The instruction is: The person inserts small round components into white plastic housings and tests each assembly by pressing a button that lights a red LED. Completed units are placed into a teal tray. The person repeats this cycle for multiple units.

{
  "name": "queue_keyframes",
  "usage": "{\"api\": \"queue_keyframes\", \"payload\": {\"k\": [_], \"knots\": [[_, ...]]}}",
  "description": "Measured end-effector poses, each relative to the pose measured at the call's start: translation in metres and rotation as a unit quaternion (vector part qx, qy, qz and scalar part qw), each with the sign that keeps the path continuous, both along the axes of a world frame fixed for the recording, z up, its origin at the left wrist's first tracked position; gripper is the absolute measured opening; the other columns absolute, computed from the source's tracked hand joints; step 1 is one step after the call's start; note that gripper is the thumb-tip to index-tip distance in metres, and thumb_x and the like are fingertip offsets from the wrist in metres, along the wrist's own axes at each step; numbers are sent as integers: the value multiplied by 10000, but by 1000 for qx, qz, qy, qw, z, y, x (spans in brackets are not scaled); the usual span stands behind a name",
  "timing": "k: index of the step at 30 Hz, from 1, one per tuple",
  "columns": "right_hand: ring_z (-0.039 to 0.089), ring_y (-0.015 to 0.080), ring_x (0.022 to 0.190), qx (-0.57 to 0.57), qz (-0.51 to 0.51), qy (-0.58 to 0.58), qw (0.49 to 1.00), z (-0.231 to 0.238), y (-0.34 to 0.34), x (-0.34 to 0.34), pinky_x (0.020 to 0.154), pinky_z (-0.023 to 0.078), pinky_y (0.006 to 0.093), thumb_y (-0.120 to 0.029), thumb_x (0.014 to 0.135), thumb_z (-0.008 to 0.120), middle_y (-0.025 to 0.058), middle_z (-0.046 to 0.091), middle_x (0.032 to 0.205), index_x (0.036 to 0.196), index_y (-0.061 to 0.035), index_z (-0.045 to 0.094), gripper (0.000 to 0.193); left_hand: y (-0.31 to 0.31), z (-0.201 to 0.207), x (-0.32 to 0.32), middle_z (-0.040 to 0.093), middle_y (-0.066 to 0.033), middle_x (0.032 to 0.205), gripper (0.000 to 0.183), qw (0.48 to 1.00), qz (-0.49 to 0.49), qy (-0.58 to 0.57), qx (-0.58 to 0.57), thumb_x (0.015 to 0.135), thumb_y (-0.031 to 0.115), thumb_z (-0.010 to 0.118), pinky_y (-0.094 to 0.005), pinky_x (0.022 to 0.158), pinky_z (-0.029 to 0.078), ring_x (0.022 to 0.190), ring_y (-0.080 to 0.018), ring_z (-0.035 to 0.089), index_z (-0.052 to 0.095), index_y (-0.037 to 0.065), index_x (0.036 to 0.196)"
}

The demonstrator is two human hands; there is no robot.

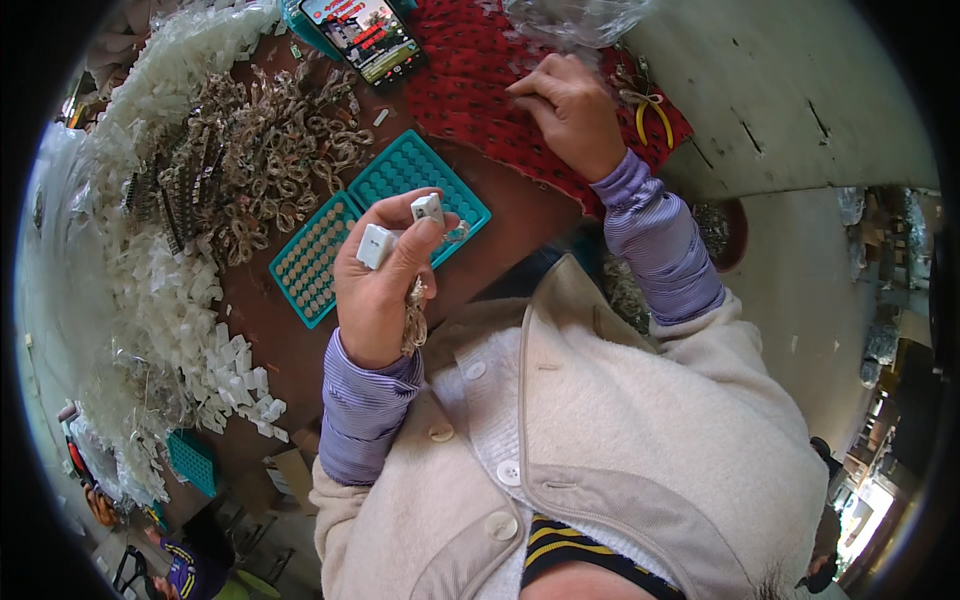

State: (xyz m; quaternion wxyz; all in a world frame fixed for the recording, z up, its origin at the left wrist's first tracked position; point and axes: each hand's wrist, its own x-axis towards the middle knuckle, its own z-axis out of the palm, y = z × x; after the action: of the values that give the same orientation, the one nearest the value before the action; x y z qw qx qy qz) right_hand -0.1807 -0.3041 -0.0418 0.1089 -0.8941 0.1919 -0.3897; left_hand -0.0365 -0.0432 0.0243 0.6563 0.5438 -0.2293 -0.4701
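Within curled left grip (376, 296) | two white blocks (374, 247) | right grip (578, 115) half-curled, hold unclear

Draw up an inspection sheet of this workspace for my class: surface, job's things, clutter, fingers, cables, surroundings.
Surface: brown tabletop, partly covered by a red patterned cloth.
Job's things: two white plastic blocks; translucent looped cord; teal plastic trays, one bearing rows of pale round pieces.
Clutter: heap of translucent white plastic pieces; black smartphone, screen lit; yellow-handled tool.
Fingers: left hand grips the blocks; right hand is over the cloth, whether holding anything unclear.
Cables: pile of translucent coiled cords, possibly cables.
Surroundings: another person's purple sleeve, lower left.
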Motion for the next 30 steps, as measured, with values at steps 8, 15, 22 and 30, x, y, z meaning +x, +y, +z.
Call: {"api": "queue_keyframes", "payload": {"k": [8,15,22,30], "knots": [[676,290,905,26,65,-55,996,27,28,11,807,540,426,-87,891,757,72,670,903,942,-63,731,63,7,4,5,769,-98,1047,344,988,6,156,0,1101,235,640,-170,441,362,530,-7,491,654,-5,1347],[673,67,988,526,286,-112,794,59,120,9,878,565,240,78,959,744,18,691,1009,1069,1,680,149,20,-3,9,761,-25,965,294,998,-36,12,-40,1033,160,755,-176,515,439,594,-13,565,689,5,1274],[694,125,922,477,275,-142,822,54,151,16,819,574,299,12,951,769,58,713,978,977,3,689,85,46,-7,6,762,-27,959,282,997,-3,-10,-78,1029,150,759,-170,524,447,602,-21,581,693,11,1264],[689,248,923,307,248,-161,905,57,158,11,835,550,383,10,866,765,95,694,967,943,-33,659,138,55,-8,-2,774,-73,1037,302,996,7,71,-59,1115,215,629,-186,505,417,592,-38,564,683,-8,1311]]}}
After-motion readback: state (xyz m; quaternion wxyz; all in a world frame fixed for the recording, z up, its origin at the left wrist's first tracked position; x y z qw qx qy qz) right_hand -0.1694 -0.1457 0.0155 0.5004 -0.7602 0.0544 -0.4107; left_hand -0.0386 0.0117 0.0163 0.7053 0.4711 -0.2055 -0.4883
